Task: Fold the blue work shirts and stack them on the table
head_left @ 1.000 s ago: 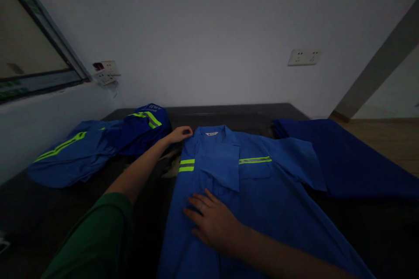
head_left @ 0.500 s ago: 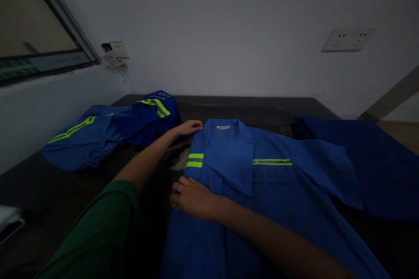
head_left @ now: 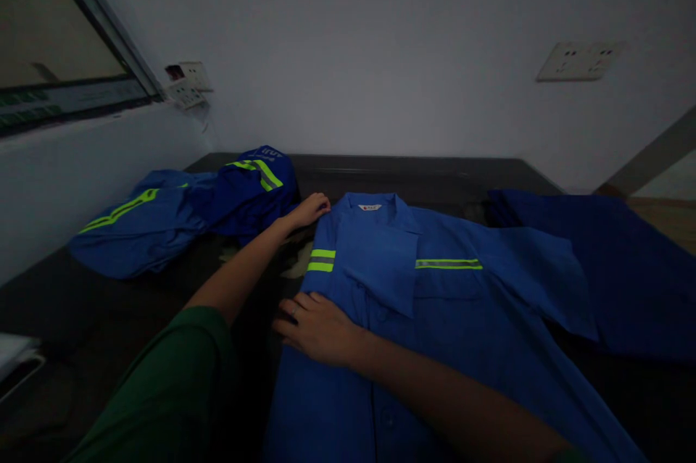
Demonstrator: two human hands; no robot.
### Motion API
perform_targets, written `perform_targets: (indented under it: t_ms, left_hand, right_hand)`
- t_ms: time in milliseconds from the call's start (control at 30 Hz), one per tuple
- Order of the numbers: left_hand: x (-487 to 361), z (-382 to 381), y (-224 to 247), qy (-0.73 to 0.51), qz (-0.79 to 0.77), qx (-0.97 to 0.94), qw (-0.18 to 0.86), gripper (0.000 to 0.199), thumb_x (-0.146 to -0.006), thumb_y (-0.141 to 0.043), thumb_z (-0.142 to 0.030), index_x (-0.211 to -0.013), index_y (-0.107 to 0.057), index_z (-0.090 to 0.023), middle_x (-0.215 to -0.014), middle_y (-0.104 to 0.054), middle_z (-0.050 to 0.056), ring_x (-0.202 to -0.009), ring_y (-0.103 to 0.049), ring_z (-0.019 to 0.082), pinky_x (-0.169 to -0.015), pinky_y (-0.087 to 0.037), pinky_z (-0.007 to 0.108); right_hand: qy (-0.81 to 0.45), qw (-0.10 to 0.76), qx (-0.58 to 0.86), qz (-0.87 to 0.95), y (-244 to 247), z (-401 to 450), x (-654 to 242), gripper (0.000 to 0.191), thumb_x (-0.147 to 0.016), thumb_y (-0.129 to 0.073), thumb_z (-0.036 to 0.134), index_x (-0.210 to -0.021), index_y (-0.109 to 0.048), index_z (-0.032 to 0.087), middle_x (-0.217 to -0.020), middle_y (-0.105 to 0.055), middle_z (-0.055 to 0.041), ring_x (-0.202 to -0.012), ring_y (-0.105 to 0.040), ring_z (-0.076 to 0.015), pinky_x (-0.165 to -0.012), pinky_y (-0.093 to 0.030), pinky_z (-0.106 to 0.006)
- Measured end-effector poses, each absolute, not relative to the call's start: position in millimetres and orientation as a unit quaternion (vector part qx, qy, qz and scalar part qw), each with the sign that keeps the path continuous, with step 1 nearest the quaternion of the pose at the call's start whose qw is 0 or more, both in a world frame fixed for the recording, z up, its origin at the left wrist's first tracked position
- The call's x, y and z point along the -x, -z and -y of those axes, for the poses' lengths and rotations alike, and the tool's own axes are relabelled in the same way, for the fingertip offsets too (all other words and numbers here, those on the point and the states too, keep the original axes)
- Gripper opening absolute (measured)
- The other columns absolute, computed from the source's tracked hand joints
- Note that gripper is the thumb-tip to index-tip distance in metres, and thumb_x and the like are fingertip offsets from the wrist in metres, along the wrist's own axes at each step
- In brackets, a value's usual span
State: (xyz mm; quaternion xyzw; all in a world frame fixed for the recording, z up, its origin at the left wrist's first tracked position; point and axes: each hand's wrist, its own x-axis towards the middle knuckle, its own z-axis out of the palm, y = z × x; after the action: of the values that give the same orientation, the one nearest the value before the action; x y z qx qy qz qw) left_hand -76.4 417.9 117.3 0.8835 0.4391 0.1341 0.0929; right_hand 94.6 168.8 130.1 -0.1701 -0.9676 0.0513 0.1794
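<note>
A blue short-sleeved work shirt with yellow-green reflective stripes lies spread on a dark table, collar toward the wall. Its left side is folded inward, with that sleeve lying across the chest. My left hand is at the folded edge beside the collar, its fingers closed together at the cloth; what they pinch is too small to make out. Lower down, my right hand rests on the same folded edge, palm down, fingers somewhat apart and bent over the border.
Crumpled blue garments and a darker blue one lie at the back left. Dark blue folded cloth is on the right. A white object sits at the left edge. The wall rises behind the table.
My left hand has shifted slightly left along the shirt's shoulder edge. My right hand has moved slightly left, its fingers a little more spread. The view has tilted slightly.
</note>
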Motion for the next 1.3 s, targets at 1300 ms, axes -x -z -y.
perform_targets:
  t_ms: [1300]
  left_hand:
    - [-3.2,-308.6,-108.4,-0.082,-0.619,-0.777,0.074,0.051,-0.099,-0.027,-0.043,-0.148,-0.034,-0.026,-0.159,-0.017,0.009,-0.145,-0.019,0.03,-0.115,-0.022,0.051]
  right_hand:
    - [-0.109,0.147,0.719,0.67,-147.2,-278.7,-267.6,0.04,-0.089,-0.058,0.04,-0.111,-0.062,0.007,-0.118,-0.059,-0.0234,-0.115,-0.054,-0.0317,-0.091,-0.043,-0.039]
